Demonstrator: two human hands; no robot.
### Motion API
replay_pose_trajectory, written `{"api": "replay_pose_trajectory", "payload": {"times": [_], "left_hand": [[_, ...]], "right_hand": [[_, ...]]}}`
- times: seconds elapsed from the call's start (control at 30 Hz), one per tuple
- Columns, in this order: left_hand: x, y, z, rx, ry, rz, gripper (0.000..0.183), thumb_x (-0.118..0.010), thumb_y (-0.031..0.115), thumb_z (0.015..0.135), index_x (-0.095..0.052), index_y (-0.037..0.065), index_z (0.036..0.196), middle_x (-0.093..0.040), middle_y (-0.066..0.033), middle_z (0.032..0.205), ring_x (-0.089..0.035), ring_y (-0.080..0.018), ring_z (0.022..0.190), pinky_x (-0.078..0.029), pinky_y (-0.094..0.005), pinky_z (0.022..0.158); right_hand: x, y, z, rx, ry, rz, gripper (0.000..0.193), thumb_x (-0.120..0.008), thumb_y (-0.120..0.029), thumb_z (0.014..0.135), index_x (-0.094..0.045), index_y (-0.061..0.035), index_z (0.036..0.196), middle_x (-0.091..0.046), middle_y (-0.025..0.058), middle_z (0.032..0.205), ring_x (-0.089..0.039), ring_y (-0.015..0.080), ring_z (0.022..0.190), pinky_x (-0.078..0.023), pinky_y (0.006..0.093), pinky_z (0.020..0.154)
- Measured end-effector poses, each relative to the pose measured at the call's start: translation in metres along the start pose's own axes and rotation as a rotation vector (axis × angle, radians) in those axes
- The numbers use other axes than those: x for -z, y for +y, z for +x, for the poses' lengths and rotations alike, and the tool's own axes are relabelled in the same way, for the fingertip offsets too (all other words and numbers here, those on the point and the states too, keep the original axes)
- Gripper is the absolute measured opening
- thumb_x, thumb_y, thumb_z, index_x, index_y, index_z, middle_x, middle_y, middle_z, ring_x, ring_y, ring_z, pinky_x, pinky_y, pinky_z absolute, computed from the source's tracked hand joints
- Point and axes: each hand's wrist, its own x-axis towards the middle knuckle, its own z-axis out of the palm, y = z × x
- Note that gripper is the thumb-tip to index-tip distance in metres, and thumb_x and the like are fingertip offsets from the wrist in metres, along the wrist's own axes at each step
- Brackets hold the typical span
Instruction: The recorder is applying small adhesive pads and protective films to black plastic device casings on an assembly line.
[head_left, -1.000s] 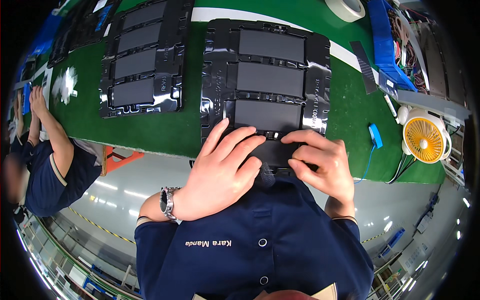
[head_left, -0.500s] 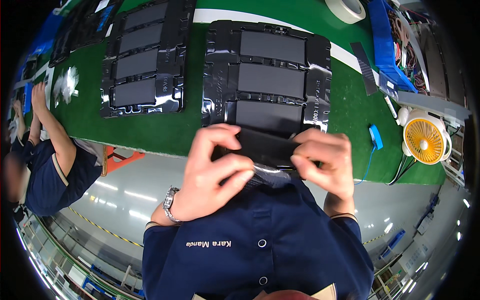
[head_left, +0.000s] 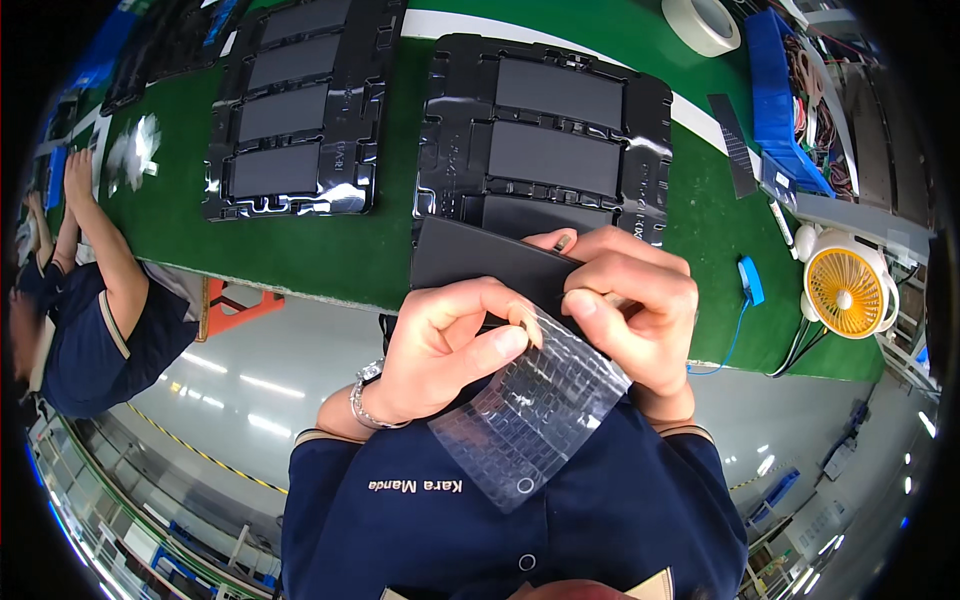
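A flat dark-grey rectangular panel point(head_left: 475, 262) is held tilted at the near edge of the table, with my right hand point(head_left: 640, 305) closed on its right end. From it hangs a clear plastic film point(head_left: 530, 425) with a fine printed pattern, draped in front of my shirt. Thumb and forefinger of my left hand point(head_left: 440, 345) are pinched on the film's upper edge, just below the panel. Beyond my hands lies a glossy black moulded tray point(head_left: 645, 130) with similar grey panels in its slots; the panel and my hands partly hide its near end.
A second black tray point(head_left: 360, 130) with panels lies to the left, near crumpled clear plastic point(head_left: 135, 150). At the right are a blue bin point(head_left: 775, 100) of cables, a tape roll point(head_left: 702, 25), a blue strap point(head_left: 750, 280) and a yellow fan point(head_left: 845, 292). A co-worker point(head_left: 95, 310) works far left.
The panel has tilted and shifted left in my right hand. The clear film has come out below it and hangs down, with my left hand now pinching the film.
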Motion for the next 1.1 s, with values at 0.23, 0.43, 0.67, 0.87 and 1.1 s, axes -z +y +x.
{"api": "replay_pose_trajectory", "payload": {"times": [0.23, 0.43, 0.67, 0.87, 1.1], "left_hand": [[-0.008, 0.004, 0.007, -0.056, 0.054, 0.315, 0.015, -0.061, 0.009, 0.090, -0.062, -0.005, 0.092, -0.062, -0.0088, 0.086, -0.059, -0.0121, 0.078, -0.047, -0.0260, 0.073], [-0.006, -0.003, 0.011, -0.198, 0.037, 0.502, 0.014, -0.064, 0.009, 0.087, -0.065, -0.005, 0.087, -0.065, -0.0167, 0.099, -0.051, -0.0257, 0.120, -0.045, -0.0333, 0.086], [-0.007, -0.003, 0.012, -0.185, 0.039, 0.511, 0.010, -0.066, 0.007, 0.082, -0.067, -0.002, 0.086, -0.061, -0.0231, 0.120, -0.039, -0.0365, 0.135, -0.037, -0.0433, 0.102], [-0.007, -0.007, 0.016, -0.278, 0.047, 0.522, 0.008, -0.069, 0.005, 0.078, -0.069, 0.004, 0.086, -0.058, -0.0222, 0.129, -0.044, -0.0377, 0.132, -0.035, -0.0477, 0.107], [-0.003, -0.007, 0.017, -0.310, 0.027, 0.575, 0.009, -0.070, 0.004, 0.078, -0.069, 0.004, 0.087, -0.057, -0.0218, 0.130, -0.043, -0.0376, 0.133, -0.037, -0.0458, 0.105]], "right_hand": [[-0.005, 0.008, 0.003, -0.005, 0.223, -0.064, 0.008, -0.063, -0.002, 0.085, -0.067, 0.0045, 0.085, -0.067, 0.0115, 0.084, -0.062, 0.0169, 0.071, -0.048, 0.0269, 0.063], [-0.008, 0.002, 0.003, -0.183, 0.165, 0.015, 0.007, -0.064, -0.002, 0.086, -0.067, 0.0050, 0.086, -0.066, 0.0105, 0.082, -0.060, 0.0126, 0.068, -0.046, 0.0248, 0.059], [-0.009, 0.002, 0.003, -0.232, 0.158, 0.033, 0.007, -0.065, -0.002, 0.085, -0.067, 0.0045, 0.086, -0.066, 0.0090, 0.077, -0.059, 0.0114, 0.065, -0.044, 0.0241, 0.056], [-0.009, 0.004, 0.004, -0.192, 0.153, -0.025, 0.007, -0.066, -0.003, 0.084, -0.067, 0.0041, 0.084, -0.066, 0.0088, 0.076, -0.059, 0.0110, 0.064, -0.044, 0.0238, 0.054], [-0.009, 0.002, 0.005, -0.190, 0.149, -0.063, 0.007, -0.066, -0.003, 0.084, -0.067, 0.0036, 0.084, -0.066, 0.0086, 0.076, -0.059, 0.0103, 0.062, -0.044, 0.0228, 0.052]]}}
